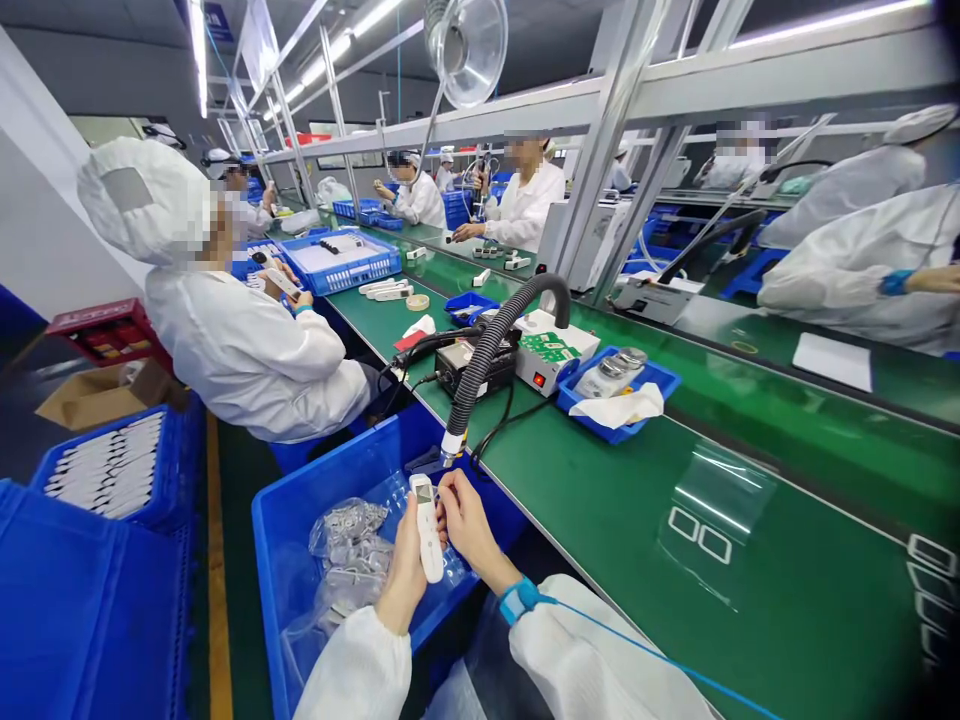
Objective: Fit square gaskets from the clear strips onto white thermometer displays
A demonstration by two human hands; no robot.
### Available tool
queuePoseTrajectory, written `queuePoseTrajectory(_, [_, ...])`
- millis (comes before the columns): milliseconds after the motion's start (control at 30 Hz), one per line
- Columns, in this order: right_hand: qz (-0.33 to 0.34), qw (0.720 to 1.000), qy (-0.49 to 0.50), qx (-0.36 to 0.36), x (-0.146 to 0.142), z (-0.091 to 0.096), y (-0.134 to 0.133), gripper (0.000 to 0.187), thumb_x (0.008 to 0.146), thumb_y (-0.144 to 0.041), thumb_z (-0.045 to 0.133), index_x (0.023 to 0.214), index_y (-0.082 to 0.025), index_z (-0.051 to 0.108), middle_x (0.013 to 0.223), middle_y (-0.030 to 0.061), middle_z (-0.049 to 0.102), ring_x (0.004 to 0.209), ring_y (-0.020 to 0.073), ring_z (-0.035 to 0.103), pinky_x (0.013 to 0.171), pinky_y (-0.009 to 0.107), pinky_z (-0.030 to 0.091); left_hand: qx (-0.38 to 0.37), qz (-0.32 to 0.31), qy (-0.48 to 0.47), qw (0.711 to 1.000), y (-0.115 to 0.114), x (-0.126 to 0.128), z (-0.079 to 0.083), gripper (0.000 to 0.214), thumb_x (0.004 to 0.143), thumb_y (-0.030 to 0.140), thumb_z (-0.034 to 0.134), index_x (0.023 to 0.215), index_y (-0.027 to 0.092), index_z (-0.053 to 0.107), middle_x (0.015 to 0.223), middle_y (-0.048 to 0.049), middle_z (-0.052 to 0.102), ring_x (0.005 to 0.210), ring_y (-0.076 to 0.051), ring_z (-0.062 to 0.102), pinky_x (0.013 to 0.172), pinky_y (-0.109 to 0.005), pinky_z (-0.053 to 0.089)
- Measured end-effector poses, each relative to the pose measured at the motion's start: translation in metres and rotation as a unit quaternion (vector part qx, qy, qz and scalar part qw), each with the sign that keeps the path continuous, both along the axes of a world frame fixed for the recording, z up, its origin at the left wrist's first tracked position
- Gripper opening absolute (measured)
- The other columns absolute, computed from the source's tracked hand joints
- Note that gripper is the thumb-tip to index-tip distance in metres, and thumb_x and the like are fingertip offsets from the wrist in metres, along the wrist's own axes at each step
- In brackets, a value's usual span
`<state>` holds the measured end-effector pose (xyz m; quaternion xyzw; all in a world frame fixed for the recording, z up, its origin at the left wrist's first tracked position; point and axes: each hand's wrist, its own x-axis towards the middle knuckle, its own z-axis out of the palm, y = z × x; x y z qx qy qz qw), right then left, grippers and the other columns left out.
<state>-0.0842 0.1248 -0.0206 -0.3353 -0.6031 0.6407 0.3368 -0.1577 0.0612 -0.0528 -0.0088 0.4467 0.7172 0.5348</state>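
Observation:
My left hand (406,568) is wrapped round a slim white handheld device (428,540) with a small grey display near its top end. The device stands nearly upright over a blue bin (277,560). At its upper right edge, the fingers of my right hand (466,520) are pinched together; what they hold, if anything, is too small to make out. A blue wrist strap (519,600) with a cord circles my right wrist. Clear bags of parts (349,560) lie in the bin below my hands.
A black ribbed hose (487,360) arches down just beyond my hands. On the green bench (600,500) stand a switch box (551,350) with green circuit boards, a blue tray (619,395) and white frames (700,535). A co-worker (247,340) sits at left.

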Motion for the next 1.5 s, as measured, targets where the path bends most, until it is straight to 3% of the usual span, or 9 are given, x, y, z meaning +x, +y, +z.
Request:
queuePoseTrajectory(133, [-0.008,0.997,0.014,0.076,0.001,-0.001,0.005,0.015,0.088,-0.032,0.049,0.077,-0.022,0.049,0.084,-0.0001,0.049,0.066,0.013,0.049,0.058,0.024,0.044,-0.023,0.022,0.028,0.999,-0.001,-0.003,0.002,0.056,0.074,0.067,0.07,0.087,0.013,0.063,0.063,-0.001,0.061,0.044,-0.01,0.053,0.043,-0.02,0.041])
queuePoseTrajectory(333, [-0.048,0.995,-0.006,0.093,0.003,0.01,0.008,0.014,0.088,-0.027,0.047,0.076,-0.021,0.049,0.076,-0.0012,0.049,0.07,0.0147,0.046,0.068,0.027,0.039,-0.038,0.021,0.074,0.996,-0.003,-0.005,0.009,0.056,0.073,0.065,0.072,0.092,0.014,0.062,0.072,-0.0023,0.065,0.046,-0.01,0.056,0.044,-0.02,0.044])
queuePoseTrajectory(500, [-0.047,0.996,-0.051,0.051,0.06,0.023,-0.003,0.016,0.083,-0.03,0.053,0.07,-0.02,0.053,0.059,-0.0052,0.043,0.056,0.0122,0.039,0.055,0.025,0.032,-0.07,-0.03,0.095,0.993,-0.026,0.021,0.011,0.061,0.07,0.07,0.071,0.088,0.013,0.062,0.064,-0.0018,0.063,0.042,-0.011,0.053,0.038,-0.02,0.039])
queuePoseTrajectory(600, [-0.044,0.996,-0.081,0.0,0.114,0.034,-0.018,0.016,0.077,-0.03,0.056,0.065,-0.019,0.054,0.056,-0.0058,0.042,0.052,0.0105,0.036,0.051,0.024,0.029,-0.078,-0.078,0.099,0.989,-0.047,0.05,0.018,0.06,0.072,0.071,0.069,0.089,0.013,0.063,0.064,-0.0025,0.064,0.043,-0.011,0.052,0.04,-0.021,0.039])
queuePoseTrajectory(733, [-0.038,0.98,-0.115,-0.161,0.178,0.053,-0.039,0.016,0.072,-0.033,0.06,0.065,-0.02,0.053,0.049,-0.0098,0.034,0.044,0.0066,0.025,0.043,0.022,0.02,-0.078,-0.171,0.119,0.975,-0.068,0.092,0.032,0.062,0.083,0.073,0.052,0.082,0.012,0.064,0.054,-0.0032,0.059,0.046,-0.011,0.051,0.046,-0.02,0.039])
queuePoseTrajectory(800, [-0.04,0.965,-0.112,-0.234,0.2,0.059,-0.046,0.018,0.07,-0.035,0.062,0.065,-0.021,0.051,0.045,-0.0126,0.027,0.041,0.0051,0.016,0.041,0.021,0.013,-0.079,-0.202,0.112,0.97,-0.073,0.109,0.039,0.062,0.086,0.072,0.048,0.082,0.012,0.064,0.053,-0.0029,0.058,0.047,-0.011,0.05,0.047,-0.019,0.038])
queuePoseTrajectory(900, [-0.058,0.951,-0.095,-0.289,0.221,0.063,-0.052,0.018,0.066,-0.033,0.063,0.065,-0.021,0.049,0.042,-0.0142,0.024,0.041,0.004,0.01,0.041,0.022,0.006,-0.083,-0.228,0.095,0.965,-0.074,0.125,0.047,0.061,0.085,0.071,0.051,0.085,0.013,0.065,0.06,-0.0038,0.061,0.051,-0.011,0.052,0.049,-0.019,0.04])
queuePoseTrajectory(1167, [-0.088,0.939,-0.067,-0.326,0.249,0.068,-0.055,0.018,0.063,-0.032,0.062,0.062,-0.022,0.047,0.042,-0.0152,0.022,0.041,0.0029,0.008,0.041,0.022,0.004,-0.095,-0.266,0.058,0.958,-0.072,0.145,0.069,0.061,0.079,0.07,0.062,0.095,0.011,0.067,0.067,-0.0074,0.065,0.057,-0.014,0.055,0.054,-0.022,0.044])
queuePoseTrajectory(1500, [-0.078,0.941,-0.05,-0.325,0.257,0.078,-0.058,0.025,0.067,-0.037,0.066,0.062,-0.021,0.048,0.042,-0.0145,0.023,0.041,0.0034,0.007,0.041,0.022,0.004,-0.126,-0.305,0.0,0.944,-0.075,0.169,0.081,0.061,0.07,0.066,0.074,0.094,0.01,0.067,0.069,-0.0088,0.065,0.056,-0.015,0.057,0.056,-0.025,0.047])
